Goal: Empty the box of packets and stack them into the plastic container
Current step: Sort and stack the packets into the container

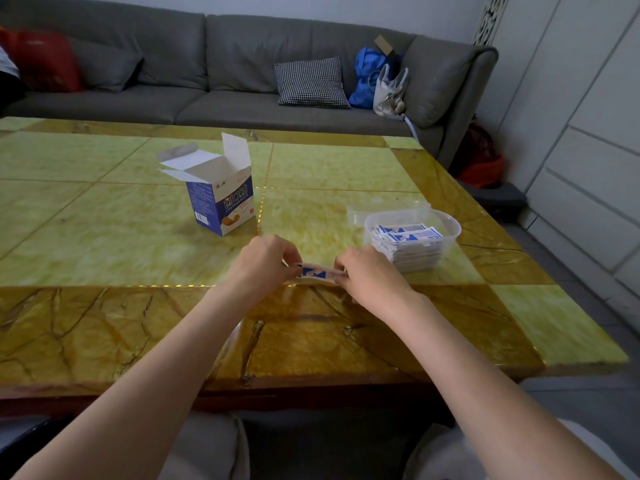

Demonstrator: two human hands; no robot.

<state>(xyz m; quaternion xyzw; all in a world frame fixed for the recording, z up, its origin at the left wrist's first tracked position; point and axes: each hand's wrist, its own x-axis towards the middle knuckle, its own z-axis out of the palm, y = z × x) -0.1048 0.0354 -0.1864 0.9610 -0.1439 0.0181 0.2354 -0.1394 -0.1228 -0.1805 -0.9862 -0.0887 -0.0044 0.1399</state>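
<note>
A blue and white cardboard box point(221, 199) stands upright on the table with its top flaps open. To the right sits a clear plastic container point(446, 221) holding a tall stack of white and blue packets point(408, 244). In front of me, my left hand point(266, 261) and my right hand point(363, 275) each pinch one end of a small bunch of packets point(317, 272) just above the table. The container is close beside my right hand.
The table point(138, 237) has a glossy green and brown marble top. A clear lid point(384, 207) lies behind the container. A grey sofa point(214, 71) with cushions and bags runs along the far side. White cabinets point(588, 133) stand at the right.
</note>
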